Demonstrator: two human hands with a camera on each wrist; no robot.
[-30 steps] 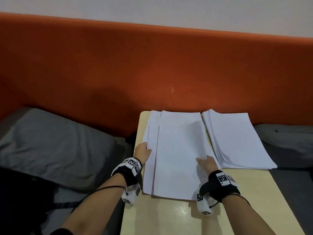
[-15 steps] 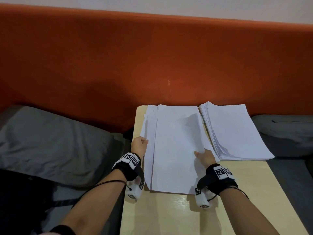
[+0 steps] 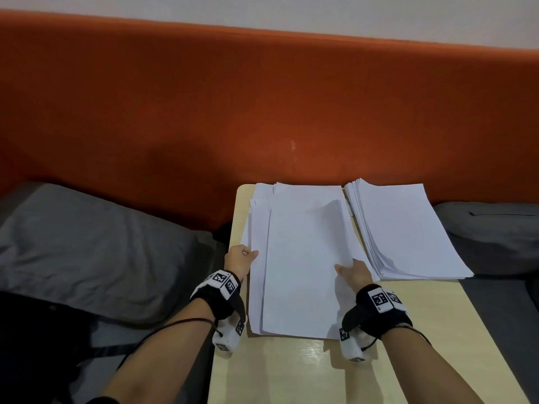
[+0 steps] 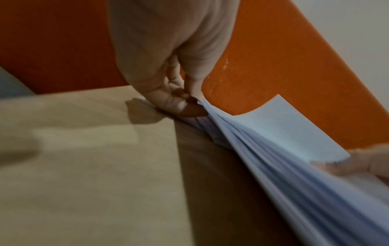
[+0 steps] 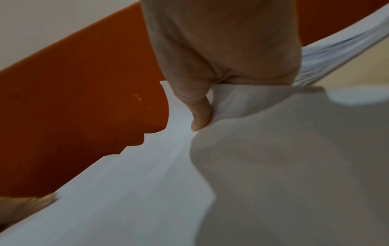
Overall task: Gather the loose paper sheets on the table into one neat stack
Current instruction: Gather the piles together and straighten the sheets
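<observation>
A loose pile of white paper sheets [image 3: 303, 258] lies on the left half of the pale wooden table [image 3: 291, 371], its left edges staggered. My left hand [image 3: 242, 258] pinches the pile's left edge [image 4: 210, 114], thumb on top and fingers underneath. My right hand [image 3: 351, 274] grips the pile's right edge, thumb [image 5: 200, 114] pressed on the top sheet, fingers tucked under. The sheets [image 5: 136, 191] bow up slightly between the hands. A second, thicker stack of white sheets [image 3: 408, 231] sits to the right, fanned along its left side.
An orange padded backrest [image 3: 262, 112] runs behind the table. A grey cushion [image 3: 87, 252] lies to the left, another grey cushion [image 3: 490, 231] to the right. The table's near part [image 3: 423, 360] shows bare wood.
Both hands have kept their grip on the pile's side edges. The left hand has slid a little further along the edge, and the sheets have drawn slightly closer together.
</observation>
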